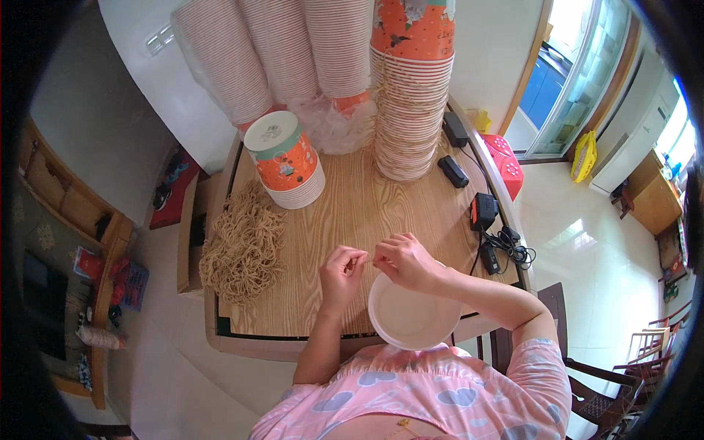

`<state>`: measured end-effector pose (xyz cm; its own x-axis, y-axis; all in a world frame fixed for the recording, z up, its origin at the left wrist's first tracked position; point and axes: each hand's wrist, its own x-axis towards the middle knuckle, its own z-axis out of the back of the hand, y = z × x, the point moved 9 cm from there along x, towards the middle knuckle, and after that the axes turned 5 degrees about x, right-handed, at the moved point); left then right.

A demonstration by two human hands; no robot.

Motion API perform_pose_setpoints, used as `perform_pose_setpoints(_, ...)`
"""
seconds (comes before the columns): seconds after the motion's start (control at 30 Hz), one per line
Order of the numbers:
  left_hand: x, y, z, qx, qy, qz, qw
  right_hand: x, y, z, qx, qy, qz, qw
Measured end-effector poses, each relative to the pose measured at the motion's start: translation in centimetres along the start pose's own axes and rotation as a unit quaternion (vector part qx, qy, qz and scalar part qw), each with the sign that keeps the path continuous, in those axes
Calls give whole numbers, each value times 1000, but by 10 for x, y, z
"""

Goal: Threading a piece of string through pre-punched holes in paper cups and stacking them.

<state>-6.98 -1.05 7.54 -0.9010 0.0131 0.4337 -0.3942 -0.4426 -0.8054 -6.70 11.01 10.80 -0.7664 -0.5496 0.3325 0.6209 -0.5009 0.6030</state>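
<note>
Over the near part of the wooden table, my left hand (340, 276) and my right hand (403, 259) are pinched closed, fingertips almost meeting. Whatever is between the fingers is too small to make out. Beneath my right hand, at the table's near edge, a white paper tub (414, 317) has its open mouth facing up; its inside shows no contents. A tangled heap of tan cord (246, 249) lies left of my hands. Beyond it, a short stack of orange-and-green printed paper tubs (287, 165) stands upside down.
A tall stack of tubs (412, 110) with tan strands along it rises at the back, beside plastic-wrapped stacks (227, 62). Along the right edge lie a black adapter (483, 211), a dark handheld device (453, 171) and coiled cable (519, 253). A red stool (502, 165) stands beyond.
</note>
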Motion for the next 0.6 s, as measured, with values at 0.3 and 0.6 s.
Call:
perform_pose_setpoints(0.3,7,5,-18,20,2,-6,1000,3,-12,3,-5,-9,-16,1000)
perform_pose_setpoints(0.6,11,60,-30,-235,32,188,953,9,-59,3,208,84,-160,961)
